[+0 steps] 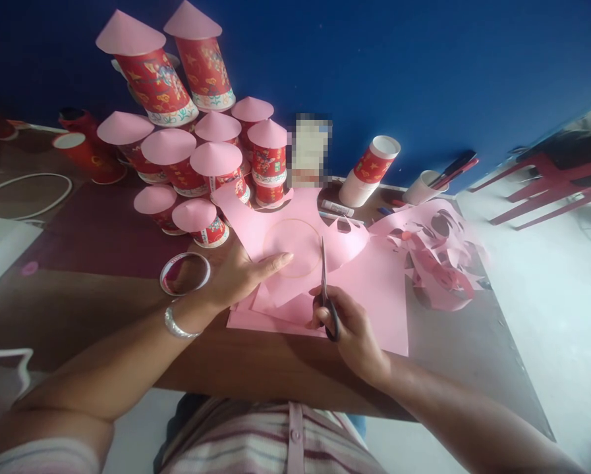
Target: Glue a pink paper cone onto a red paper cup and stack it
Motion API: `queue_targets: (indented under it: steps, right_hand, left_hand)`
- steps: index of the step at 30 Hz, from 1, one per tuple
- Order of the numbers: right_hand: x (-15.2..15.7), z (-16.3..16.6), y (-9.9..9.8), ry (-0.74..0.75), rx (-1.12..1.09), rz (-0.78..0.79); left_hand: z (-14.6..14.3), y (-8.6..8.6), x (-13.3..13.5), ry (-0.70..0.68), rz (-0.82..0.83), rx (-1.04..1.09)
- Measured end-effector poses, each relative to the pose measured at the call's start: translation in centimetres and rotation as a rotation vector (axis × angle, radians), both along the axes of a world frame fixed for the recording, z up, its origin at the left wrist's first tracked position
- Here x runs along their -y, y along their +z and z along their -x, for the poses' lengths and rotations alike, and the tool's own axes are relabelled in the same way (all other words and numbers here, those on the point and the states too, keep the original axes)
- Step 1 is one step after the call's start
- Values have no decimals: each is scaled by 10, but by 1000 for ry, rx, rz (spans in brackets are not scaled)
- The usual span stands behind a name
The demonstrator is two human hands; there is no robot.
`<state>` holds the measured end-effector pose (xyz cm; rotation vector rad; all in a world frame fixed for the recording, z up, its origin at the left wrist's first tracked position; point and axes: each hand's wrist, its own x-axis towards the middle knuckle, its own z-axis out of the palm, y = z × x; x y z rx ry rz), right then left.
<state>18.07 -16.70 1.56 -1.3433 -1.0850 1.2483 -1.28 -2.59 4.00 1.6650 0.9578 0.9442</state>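
A pink paper sheet (248, 227) with a round outline drawn on it is held up above the table by my left hand (248, 276). The thumb lies on top of the paper; the other fingers are hidden beneath it. My right hand (357, 329) grips black-handled scissors (323, 273), whose blades point away from me at the right side of the drawn circle. Curved cut-outs run along the sheet's far edge. Below it, more pink sheets (384, 303) lie flat on the table. A tape-like ring (163, 280) rests left of my left wrist.
Several red paper cylinders with pink cone tops (169, 148) stand at the back left, some stacked. Pink paper scraps (443, 263) pile up on the right. Behind are a red-and-white tube (362, 187), a glue stick (338, 209) and a cup of pens (421, 189) by the blue wall (423, 66).
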Motion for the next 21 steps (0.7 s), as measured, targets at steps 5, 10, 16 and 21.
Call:
queue_targets:
  steps: [5, 10, 16, 21]
  right_hand:
    - [0, 1, 2, 0, -2, 5]
    - [2, 2, 3, -1, 15, 0]
    - [2, 3, 2, -4, -6, -4]
    - [2, 2, 1, -2, -24, 1]
  left_hand:
    - [1, 0, -2, 10, -58, 6]
    - [2, -1, -2, 10, -79, -25]
    - [1, -2, -4, -16, -107, -2]
    - [4, -7, -7, -9, -113, 1]
